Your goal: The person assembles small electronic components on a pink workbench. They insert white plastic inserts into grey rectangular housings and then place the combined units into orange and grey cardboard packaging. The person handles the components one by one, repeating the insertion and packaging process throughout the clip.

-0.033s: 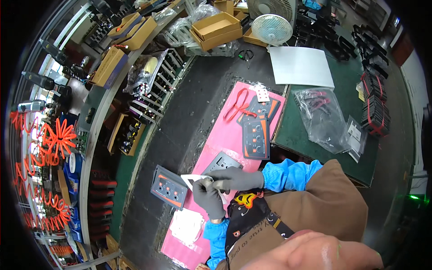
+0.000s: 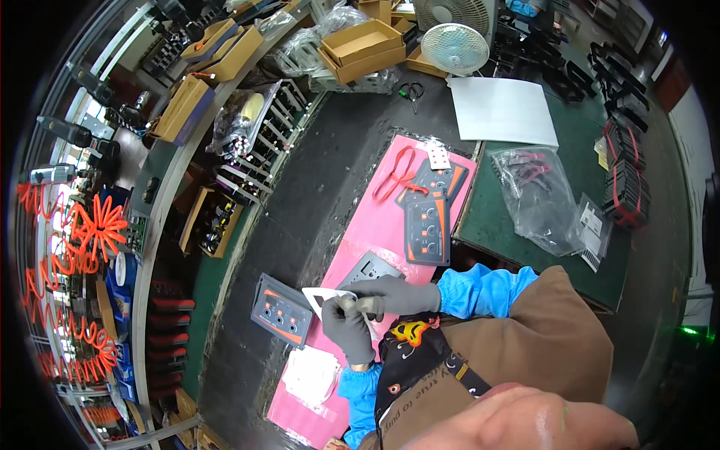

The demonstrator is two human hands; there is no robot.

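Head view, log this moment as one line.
left hand: pinching white sheet | right hand: on same sheet | grey panel: left of hands, off pink mat

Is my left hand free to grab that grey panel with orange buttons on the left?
Probably not yet: the left hand shares a white sheet with the right hand, though the grey panel lies unobstructed.

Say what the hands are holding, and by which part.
Both gloved hands, left hand and right hand, pinch a white triangular sheet at its near end.
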